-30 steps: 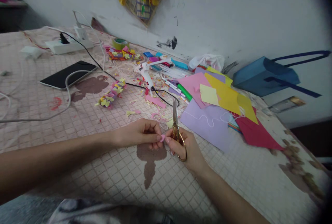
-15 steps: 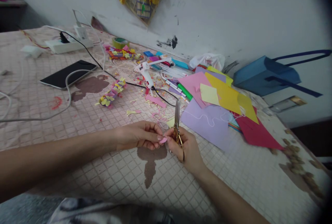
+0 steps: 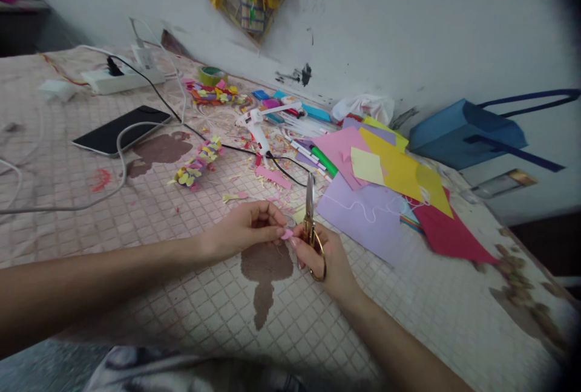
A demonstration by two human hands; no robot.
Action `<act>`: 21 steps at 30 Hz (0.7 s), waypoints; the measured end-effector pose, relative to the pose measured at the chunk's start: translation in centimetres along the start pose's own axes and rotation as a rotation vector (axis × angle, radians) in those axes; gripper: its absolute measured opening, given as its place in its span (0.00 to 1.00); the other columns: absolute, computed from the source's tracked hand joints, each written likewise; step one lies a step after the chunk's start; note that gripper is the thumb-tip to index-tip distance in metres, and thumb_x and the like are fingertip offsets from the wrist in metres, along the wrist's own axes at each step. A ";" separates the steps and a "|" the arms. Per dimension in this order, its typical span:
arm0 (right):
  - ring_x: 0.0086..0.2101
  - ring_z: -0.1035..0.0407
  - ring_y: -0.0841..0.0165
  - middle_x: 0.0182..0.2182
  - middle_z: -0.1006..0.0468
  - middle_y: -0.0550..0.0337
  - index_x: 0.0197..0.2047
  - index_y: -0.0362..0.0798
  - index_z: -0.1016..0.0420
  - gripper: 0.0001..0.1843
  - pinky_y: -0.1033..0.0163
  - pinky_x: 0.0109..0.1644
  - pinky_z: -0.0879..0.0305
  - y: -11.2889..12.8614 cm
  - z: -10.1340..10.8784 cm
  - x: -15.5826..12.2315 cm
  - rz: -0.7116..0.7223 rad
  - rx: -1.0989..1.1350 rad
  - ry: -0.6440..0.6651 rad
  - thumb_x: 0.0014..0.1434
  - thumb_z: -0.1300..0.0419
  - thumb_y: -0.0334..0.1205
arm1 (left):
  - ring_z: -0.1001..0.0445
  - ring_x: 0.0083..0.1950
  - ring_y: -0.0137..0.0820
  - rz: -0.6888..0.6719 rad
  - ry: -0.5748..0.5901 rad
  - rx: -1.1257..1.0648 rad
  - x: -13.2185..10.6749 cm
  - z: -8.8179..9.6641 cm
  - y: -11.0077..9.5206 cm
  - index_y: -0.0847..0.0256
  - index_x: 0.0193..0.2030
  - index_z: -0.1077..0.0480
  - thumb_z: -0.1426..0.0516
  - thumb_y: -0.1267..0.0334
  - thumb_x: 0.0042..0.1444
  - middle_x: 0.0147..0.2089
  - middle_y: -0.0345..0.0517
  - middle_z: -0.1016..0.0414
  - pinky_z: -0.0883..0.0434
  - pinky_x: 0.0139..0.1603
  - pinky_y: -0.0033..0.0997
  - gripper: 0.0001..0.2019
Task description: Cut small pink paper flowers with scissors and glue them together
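- Two hands: the left hand (image 3: 247,228) is curled, its fingertips pinching one small pink paper scrap (image 3: 286,234); the right hand (image 3: 329,253) is closed around one pair of gold-handled scissors (image 3: 310,222), blades upright and shut.
- The scrap sits between both hands (fingers hide part of it).
- One hot glue gun (image 3: 254,129), one tape roll (image 3: 211,75), one power strip (image 3: 122,81) and one black tablet (image 3: 120,130) lie on the surface (image 3: 195,313), a stained, tile-patterned cloth scattered with paper shreds.
- Roughly six overlapping coloured paper sheets (image 3: 376,192) lie at right.
- One blue tote bag (image 3: 463,135) sits by the scuffed white wall (image 3: 408,29).
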State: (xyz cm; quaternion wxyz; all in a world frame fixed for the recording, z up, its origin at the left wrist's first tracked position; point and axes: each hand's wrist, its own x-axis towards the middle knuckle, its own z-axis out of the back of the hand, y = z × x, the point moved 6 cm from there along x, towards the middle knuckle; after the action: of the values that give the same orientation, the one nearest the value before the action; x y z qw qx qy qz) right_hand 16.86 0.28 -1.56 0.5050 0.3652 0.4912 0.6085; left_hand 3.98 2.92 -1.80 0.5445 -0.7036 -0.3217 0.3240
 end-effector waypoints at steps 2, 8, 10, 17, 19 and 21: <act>0.18 0.44 0.76 0.16 0.39 0.69 0.30 0.45 0.34 0.07 0.71 0.20 0.48 -0.1 0.1 0.0 0.005 -0.006 -0.004 0.54 0.44 0.40 | 0.32 0.31 0.23 -0.006 0.013 0.005 0.0 -0.1 -0.1 0.66 0.34 0.34 0.40 0.65 0.49 0.30 0.41 0.30 0.35 0.35 0.25 0.08; 0.18 0.44 0.77 0.17 0.39 0.69 0.28 0.45 0.34 0.07 0.72 0.21 0.47 0.3 0.1 -0.1 0.019 -0.020 0.000 0.55 0.45 0.38 | 0.33 0.30 0.23 0.010 0.077 0.038 -0.1 -0.5 0.1 0.66 0.34 0.33 0.41 0.65 0.50 0.29 0.40 0.30 0.35 0.33 0.25 0.08; 0.18 0.44 0.77 0.16 0.38 0.69 0.27 0.44 0.34 0.07 0.72 0.21 0.47 0.3 0.1 0.0 0.014 -0.023 -0.002 0.55 0.45 0.38 | 0.33 0.30 0.23 0.022 0.088 0.036 -0.1 -0.6 0.2 0.66 0.33 0.33 0.41 0.64 0.50 0.29 0.40 0.30 0.35 0.32 0.25 0.07; 0.17 0.44 0.77 0.16 0.38 0.69 0.29 0.44 0.33 0.11 0.72 0.20 0.47 -0.2 0.2 -0.1 0.005 0.034 -0.015 0.56 0.45 0.44 | 0.33 0.28 0.22 0.097 0.035 -0.054 -0.1 -0.3 0.5 0.66 0.31 0.33 0.41 0.62 0.49 0.29 0.41 0.29 0.35 0.31 0.24 0.08; 0.16 0.44 0.77 0.16 0.39 0.68 0.30 0.44 0.33 0.14 0.71 0.19 0.49 -0.4 0.3 -0.4 -0.028 0.073 -0.009 0.58 0.47 0.47 | 0.33 0.28 0.22 0.107 -0.008 -0.105 0.0 0.1 0.4 0.66 0.31 0.33 0.40 0.62 0.49 0.30 0.41 0.29 0.35 0.31 0.23 0.09; 0.17 0.44 0.76 0.17 0.40 0.68 0.29 0.45 0.34 0.16 0.70 0.20 0.48 -0.4 0.4 -0.7 -0.037 0.069 0.001 0.59 0.49 0.49 | 0.32 0.29 0.22 0.112 -0.044 -0.151 0.1 0.5 0.3 0.66 0.30 0.33 0.40 0.61 0.49 0.31 0.42 0.28 0.36 0.32 0.23 0.09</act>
State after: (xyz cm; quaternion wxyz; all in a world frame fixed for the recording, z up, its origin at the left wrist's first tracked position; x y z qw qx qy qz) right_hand 17.47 -0.36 -1.82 0.5030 0.3730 0.5189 0.5820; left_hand 3.68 3.15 -2.21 0.4638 -0.7523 -0.3170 0.3441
